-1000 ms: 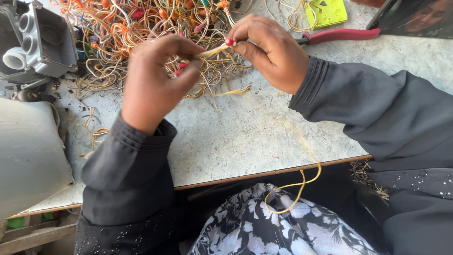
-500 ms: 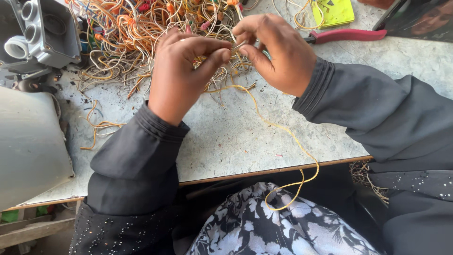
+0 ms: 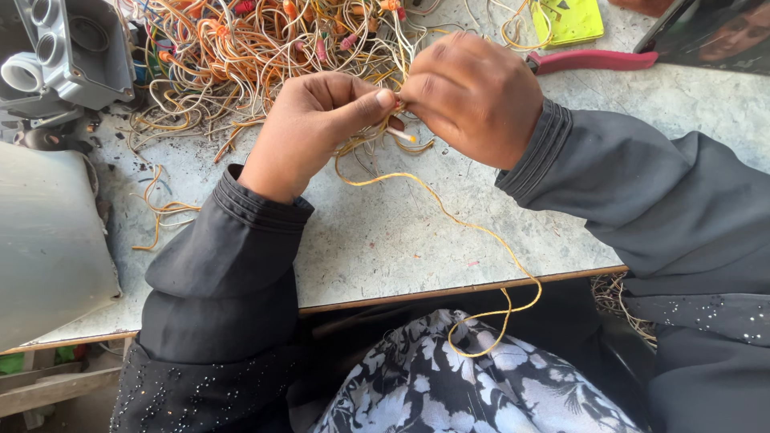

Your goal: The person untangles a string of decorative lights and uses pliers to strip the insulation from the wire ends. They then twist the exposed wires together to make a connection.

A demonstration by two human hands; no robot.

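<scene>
My left hand (image 3: 313, 128) and my right hand (image 3: 473, 92) meet above the worktable (image 3: 385, 232), fingertips pinched together on a thin yellow wire (image 3: 449, 212). The wire runs from my fingers across the table, over its front edge, and loops onto the patterned cloth on my lap (image 3: 481, 385). Just behind my hands lies a tangled heap of orange, yellow and white wires (image 3: 265, 48) with small red and pink ends. Both arms wear dark sleeves.
A grey plastic junction box (image 3: 64, 52) stands at the far left, with a large pale grey casing (image 3: 48, 240) below it. Red-handled pliers (image 3: 589, 60) and a yellow-green card (image 3: 573, 20) lie at the back right. Loose wire scraps (image 3: 160, 212) lie on the table.
My hands have come closer together and lower toward the table. The yellow wire has been drawn out longer, now trailing from my fingers over the edge onto my lap.
</scene>
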